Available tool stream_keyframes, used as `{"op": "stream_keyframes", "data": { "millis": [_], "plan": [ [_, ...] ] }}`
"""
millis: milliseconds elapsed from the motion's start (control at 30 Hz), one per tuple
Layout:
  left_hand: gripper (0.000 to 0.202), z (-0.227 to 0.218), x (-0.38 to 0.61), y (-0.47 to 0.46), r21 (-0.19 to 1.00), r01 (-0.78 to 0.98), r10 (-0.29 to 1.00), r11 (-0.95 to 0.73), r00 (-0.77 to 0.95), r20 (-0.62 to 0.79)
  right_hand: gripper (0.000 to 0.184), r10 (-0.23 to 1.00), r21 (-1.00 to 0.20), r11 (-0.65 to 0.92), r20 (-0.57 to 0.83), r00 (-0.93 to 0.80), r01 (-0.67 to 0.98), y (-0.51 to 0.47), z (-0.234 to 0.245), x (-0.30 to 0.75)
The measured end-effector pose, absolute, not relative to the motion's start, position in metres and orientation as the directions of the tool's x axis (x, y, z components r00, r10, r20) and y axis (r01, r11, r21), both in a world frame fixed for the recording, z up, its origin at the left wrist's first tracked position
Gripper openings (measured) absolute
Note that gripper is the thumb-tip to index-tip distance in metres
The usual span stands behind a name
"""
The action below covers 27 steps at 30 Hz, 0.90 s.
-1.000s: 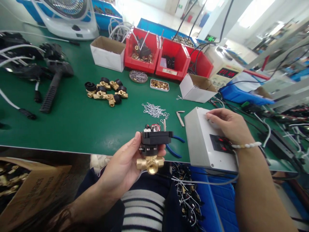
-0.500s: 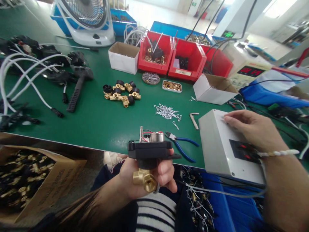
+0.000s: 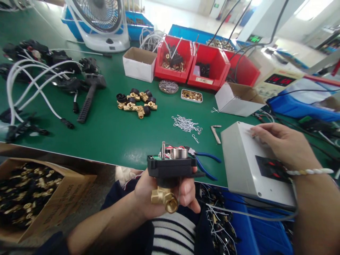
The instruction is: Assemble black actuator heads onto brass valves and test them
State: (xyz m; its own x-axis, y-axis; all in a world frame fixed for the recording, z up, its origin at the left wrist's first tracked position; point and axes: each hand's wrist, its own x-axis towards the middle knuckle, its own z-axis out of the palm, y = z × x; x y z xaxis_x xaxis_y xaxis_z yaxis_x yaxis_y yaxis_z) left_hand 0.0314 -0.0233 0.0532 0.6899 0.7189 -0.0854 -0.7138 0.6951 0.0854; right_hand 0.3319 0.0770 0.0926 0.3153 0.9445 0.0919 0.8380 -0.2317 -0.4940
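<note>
Head view. Landmark: grey box [image 3: 240, 161], on the table [image 3: 127, 136] at its near edge.

Left hand [image 3: 145, 194]: clamped around the valve assembly [image 3: 172, 168], held to the left of the grey box, in front of the table edge. Black housing uppermost, its top uncovered; a metal cylinder, an upright pin and red wires show there. Brass ported body below, one opening facing the camera. Fingers wrap the assembly from beneath.

Right hand [image 3: 283, 143]: on the face of the grey box, toward its far end; thumb and forefinger close together at the surface. Cannot tell whether they grip a small part there. Black panel [image 3: 273, 169] with red parts lies on the same face, near the wrist.

Left of the grey box, near: blue-handled pliers [image 3: 204, 166], partly behind the assembly. Just off its far left corner: L-shaped metal piece [image 3: 215, 134]. Farther left: heap of wire clips [image 3: 186, 124], then brass fittings [image 3: 136, 104] with black caps. Beyond the box: white carton [image 3: 231, 102]; past that, power supply [image 3: 276, 79], red display lit, digits unreadable.
</note>
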Motion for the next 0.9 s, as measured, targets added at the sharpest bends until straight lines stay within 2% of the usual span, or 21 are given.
{"op": "stream_keyframes", "data": {
  "millis": [133, 267, 333, 400, 467, 533, 633, 700, 800, 900],
  "plan": [
    [0.036, 0.052, 0.033, -0.023, 0.09, -0.708, 0.713, 0.701, 0.695, -0.093, 0.028, 0.945, -0.5, -0.223, 0.1, 0.312, 0.837, 0.076, 0.093, 0.331],
    [0.053, 0.053, 0.035, -0.023, 0.209, -0.675, 0.706, 0.708, 0.668, -0.233, 0.027, 0.946, -0.509, -0.217, 0.101, 0.309, 0.833, 0.075, 0.095, 0.328],
    [0.051, 0.055, 0.037, -0.024, 0.28, -0.668, 0.722, 0.689, 0.6, -0.344, 0.026, 0.948, -0.515, -0.211, 0.101, 0.303, 0.831, 0.074, 0.096, 0.326],
    [0.041, 0.057, 0.041, -0.026, 0.356, -0.684, 0.765, 0.637, 0.503, -0.403, 0.025, 0.951, -0.525, -0.202, 0.098, 0.294, 0.827, 0.073, 0.097, 0.325],
    [0.029, 0.058, 0.043, -0.028, 0.431, -0.701, 0.818, 0.569, 0.425, -0.389, 0.026, 0.954, -0.536, -0.191, 0.094, 0.283, 0.822, 0.072, 0.097, 0.324],
    [0.026, 0.058, 0.044, -0.029, 0.501, -0.704, 0.862, 0.504, 0.375, -0.342, 0.028, 0.957, -0.546, -0.179, 0.095, 0.273, 0.818, 0.072, 0.097, 0.324],
    [0.044, 0.057, 0.041, -0.029, 0.602, -0.662, 0.895, 0.446, 0.311, -0.321, 0.031, 0.961, -0.559, -0.16, 0.1, 0.258, 0.813, 0.071, 0.096, 0.326],
    [0.049, 0.057, 0.038, -0.028, 0.657, -0.615, 0.9, 0.436, 0.296, -0.321, 0.031, 0.963, -0.564, -0.152, 0.101, 0.25, 0.812, 0.071, 0.096, 0.328],
    [0.05, 0.058, 0.037, -0.027, 0.665, -0.569, 0.875, 0.483, 0.339, -0.345, 0.031, 0.965, -0.565, -0.145, 0.102, 0.243, 0.812, 0.071, 0.095, 0.329],
    [0.055, 0.058, 0.038, -0.027, 0.598, -0.599, 0.846, 0.532, 0.372, -0.381, 0.029, 0.966, -0.568, -0.14, 0.102, 0.238, 0.811, 0.071, 0.094, 0.33]
  ]
}}
